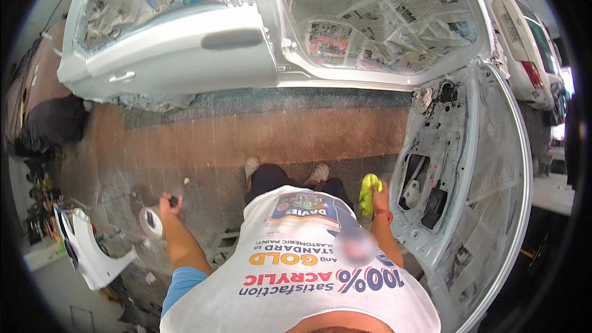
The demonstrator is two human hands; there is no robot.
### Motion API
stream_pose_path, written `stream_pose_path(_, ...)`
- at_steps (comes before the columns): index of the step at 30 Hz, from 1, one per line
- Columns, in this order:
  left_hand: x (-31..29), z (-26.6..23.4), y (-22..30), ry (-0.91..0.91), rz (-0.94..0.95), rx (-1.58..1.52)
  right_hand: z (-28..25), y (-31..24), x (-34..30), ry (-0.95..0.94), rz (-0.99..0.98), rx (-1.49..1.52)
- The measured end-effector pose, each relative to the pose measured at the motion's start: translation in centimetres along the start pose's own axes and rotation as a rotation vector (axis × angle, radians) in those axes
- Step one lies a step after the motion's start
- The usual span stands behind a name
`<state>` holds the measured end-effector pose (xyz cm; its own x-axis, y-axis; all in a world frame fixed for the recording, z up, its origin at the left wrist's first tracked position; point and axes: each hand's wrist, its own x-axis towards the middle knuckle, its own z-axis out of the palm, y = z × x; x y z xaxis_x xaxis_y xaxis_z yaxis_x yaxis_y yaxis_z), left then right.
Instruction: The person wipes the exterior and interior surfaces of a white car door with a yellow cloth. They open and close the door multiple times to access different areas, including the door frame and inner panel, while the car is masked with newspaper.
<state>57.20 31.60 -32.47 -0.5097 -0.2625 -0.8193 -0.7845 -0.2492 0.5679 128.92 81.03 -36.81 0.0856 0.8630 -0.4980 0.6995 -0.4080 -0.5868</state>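
My right hand (380, 198) grips a bunched yellow-green cloth (369, 192), close to the open car door (453, 123) on my right. My left hand (168, 205), out to my left side, is closed around a small black object (174, 200) whose kind I cannot make out. Just beyond that hand lies a white ring-shaped item (150, 222). Ahead stands a pale grey car body (172, 61) with a darker grey patch (232, 39) on its closed door. Newspaper and clear film cover the window and the open doorway.
A loose white body panel (89, 250) stands at the lower left, near cluttered shelves. Worn brown and dark matting (265, 126) covers the floor. Something draped in black (55, 126) sits at the far left. Another white vehicle (518, 40) is parked at the right rear.
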Motion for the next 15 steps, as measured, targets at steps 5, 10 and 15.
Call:
stream_pose_path(5,-8.9,-1.8,1.9,-0.196,0.313,0.025,-2.8,-10.6,9.9,-0.243,-0.206,0.142)
stream_pose_path(10,-11.2,-5.4,-1.8,-0.063,0.292,-0.083,-8.2,-34.3,9.8,-0.412,-0.645,0.426)
stream_pose_path(15,-6.9,-5.2,-9.8,0.273,-0.025,-0.104,-21.5,-55.2,2.9,0.130,-1.332,0.209)
